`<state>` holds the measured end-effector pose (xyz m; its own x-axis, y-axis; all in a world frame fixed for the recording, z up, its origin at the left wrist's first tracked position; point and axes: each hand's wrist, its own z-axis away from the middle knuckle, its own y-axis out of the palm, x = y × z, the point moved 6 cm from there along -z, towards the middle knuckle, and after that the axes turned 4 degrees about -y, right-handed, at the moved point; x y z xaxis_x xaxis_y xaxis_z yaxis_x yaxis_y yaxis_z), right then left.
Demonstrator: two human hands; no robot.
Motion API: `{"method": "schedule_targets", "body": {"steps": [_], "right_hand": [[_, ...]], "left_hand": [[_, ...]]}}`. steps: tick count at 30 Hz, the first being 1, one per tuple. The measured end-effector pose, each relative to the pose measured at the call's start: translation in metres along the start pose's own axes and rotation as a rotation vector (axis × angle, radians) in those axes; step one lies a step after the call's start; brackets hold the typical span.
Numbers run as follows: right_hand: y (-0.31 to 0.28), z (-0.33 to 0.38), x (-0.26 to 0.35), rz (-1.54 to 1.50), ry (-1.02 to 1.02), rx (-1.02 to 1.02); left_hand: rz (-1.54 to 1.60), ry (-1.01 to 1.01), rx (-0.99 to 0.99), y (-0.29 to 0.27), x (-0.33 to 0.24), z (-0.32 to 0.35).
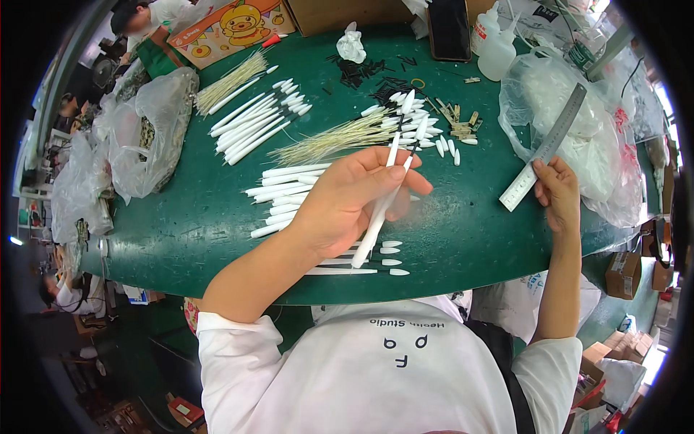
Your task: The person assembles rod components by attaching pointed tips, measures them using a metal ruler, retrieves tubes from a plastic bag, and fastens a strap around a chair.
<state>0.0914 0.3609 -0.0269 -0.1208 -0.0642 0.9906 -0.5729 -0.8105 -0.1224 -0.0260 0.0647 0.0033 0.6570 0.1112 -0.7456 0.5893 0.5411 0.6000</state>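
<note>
From the head view I see a round table (217, 231) with a dark green top, its edge curving below my forearms. My left hand (347, 199) is raised over the middle of the table and closes around a few white sticks (383, 202); their dark-banded tips point up and away from me, and their lower ends hang just above the tabletop. My right hand (557, 192) pinches the near end of a metal ruler (549, 148) between thumb and fingers; the ruler slants up toward the far right, over a clear plastic bag (607, 145) of white material.

On the green surface, loose white sticks (285, 192) lie just left of my left hand, and a neater row of white sticks (256, 123) lies further off. A sheaf of thin pale straws (332, 141) lies between them and a heap of small white caps (419, 123). Black bits (369, 72) are scattered beyond, near a crumpled tissue (352, 45), a dark phone (450, 29) and two white squeeze bottles (495, 43). Tied plastic bags (148, 137) crowd the left rim.

Around the table I see a cardboard box (623, 273) on the right and a colourful printed carton (228, 29) at the far side, beside another person (144, 14).
</note>
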Motion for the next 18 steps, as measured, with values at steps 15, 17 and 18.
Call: {"method": "schedule_targets", "body": {"steps": [15, 17, 18], "right_hand": [[0.136, 0.003, 0.094, -0.381, -0.328, 0.221], [0.141, 0.002, 0.09, -0.382, -0.321, 0.221], [0.142, 0.002, 0.089, -0.382, -0.318, 0.22]], "left_hand": [[-0.058, 0.017, -0.043, 0.0, 0.003, 0.0], [-0.065, 0.013, -0.043, -0.001, 0.004, 0.0], [-0.067, 0.016, -0.042, -0.001, 0.005, 0.0]]}}
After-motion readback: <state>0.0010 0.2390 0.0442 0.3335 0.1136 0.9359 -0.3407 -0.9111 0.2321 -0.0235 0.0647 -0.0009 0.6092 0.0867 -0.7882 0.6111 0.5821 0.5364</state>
